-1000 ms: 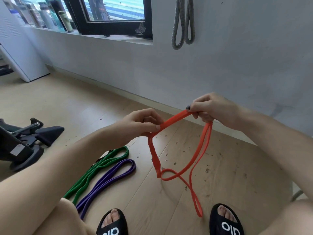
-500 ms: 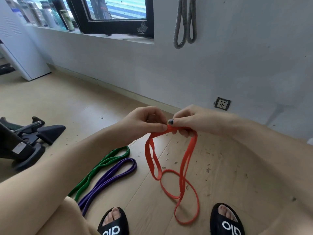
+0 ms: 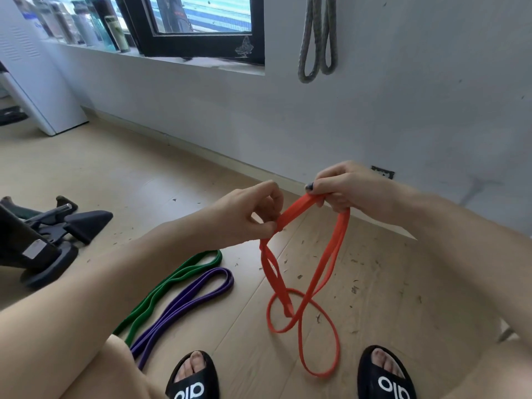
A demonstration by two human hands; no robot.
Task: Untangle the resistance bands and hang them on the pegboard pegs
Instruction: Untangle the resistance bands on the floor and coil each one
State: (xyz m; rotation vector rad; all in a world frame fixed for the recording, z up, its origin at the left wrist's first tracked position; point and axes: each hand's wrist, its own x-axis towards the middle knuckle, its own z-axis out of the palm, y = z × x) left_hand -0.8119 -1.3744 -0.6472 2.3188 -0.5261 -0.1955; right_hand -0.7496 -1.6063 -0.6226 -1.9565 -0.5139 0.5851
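Fingertips of the left hand [image 3: 247, 214] pinch the orange band [image 3: 328, 254] at a doubled section; thumb and forefinger are closed on the strap, the remaining fingers curled. The right hand [image 3: 345, 188] grips the same band higher up, all fingers folded tight around it. Between the two hands the strap runs as a short, taut, doubled length. Below the hands the band hangs in crossed loops, the lowest loop lying on the wooden floor [image 3: 144, 180] between two black slides [image 3: 193, 381]. The green band [image 3: 172, 286] and the purple band [image 3: 187, 300] lie flat on the floor side by side, left of the orange one and apart from it. A grey band [image 3: 316, 38] hangs on the wall [image 3: 417, 96] above. Bottles [image 3: 95, 24] line the window sill [image 3: 172, 59].
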